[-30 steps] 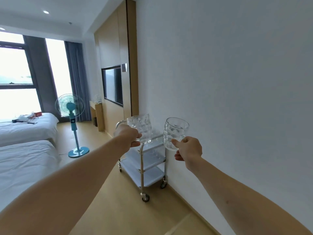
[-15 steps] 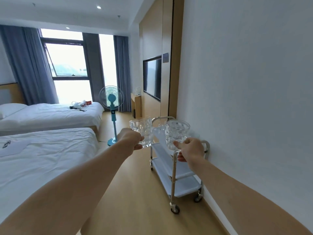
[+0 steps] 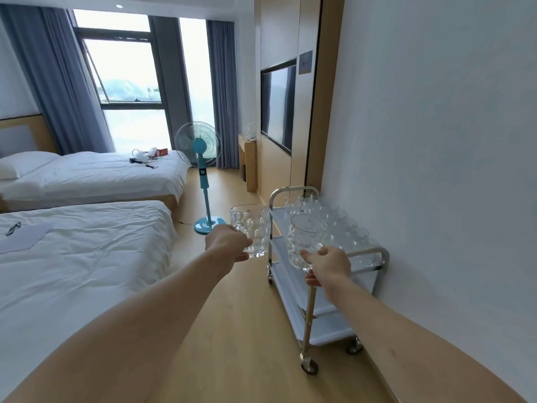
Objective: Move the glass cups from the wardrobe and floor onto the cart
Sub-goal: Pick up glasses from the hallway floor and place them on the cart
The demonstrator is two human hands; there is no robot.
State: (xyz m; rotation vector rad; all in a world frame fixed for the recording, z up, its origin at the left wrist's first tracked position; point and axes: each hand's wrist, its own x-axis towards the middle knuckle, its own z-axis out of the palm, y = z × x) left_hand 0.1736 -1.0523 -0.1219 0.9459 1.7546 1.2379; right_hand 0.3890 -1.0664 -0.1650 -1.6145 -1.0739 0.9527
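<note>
Left hand: your left hand (image 3: 225, 242) is curled round a dimpled glass mug (image 3: 252, 228), held upright in the air at about 12 o'clock, just left of the cart and above the floor.
Right hand: your right hand (image 3: 329, 267) pinches a second glass mug (image 3: 305, 242) at its lower side, fingers wrapped under it; that mug tilts a little toward you and hangs in front of the cart's near end, at about 1 o'clock.
Mugs to each other: the two sit side by side, close but apart, with the cart's upright post showing between them.
Cart: the cart (image 3: 383, 254) stands against the white wall (image 3: 436, 141) at 1 o'clock, a metal frame on castors with three white shelves.
Top shelf: rows of glass cups (image 3: 334, 216) crowd the cart's top shelf, packed close; how many you cannot tell.
Lower shelves: pale and partly hidden behind your right forearm.
Floor: light wood floor (image 3: 247, 330) runs beneath both arms.
Fan: a blue standing fan (image 3: 200, 152) is at 11 o'clock, well beyond the mugs.
Beds: two white beds (image 3: 87, 257) lie at 9 to 10 o'clock, the far one with small items on it.
Far wall: a television (image 3: 277, 109) hangs on wood panelling at 12 o'clock, and curtains (image 3: 58, 82) flank the window.
</note>
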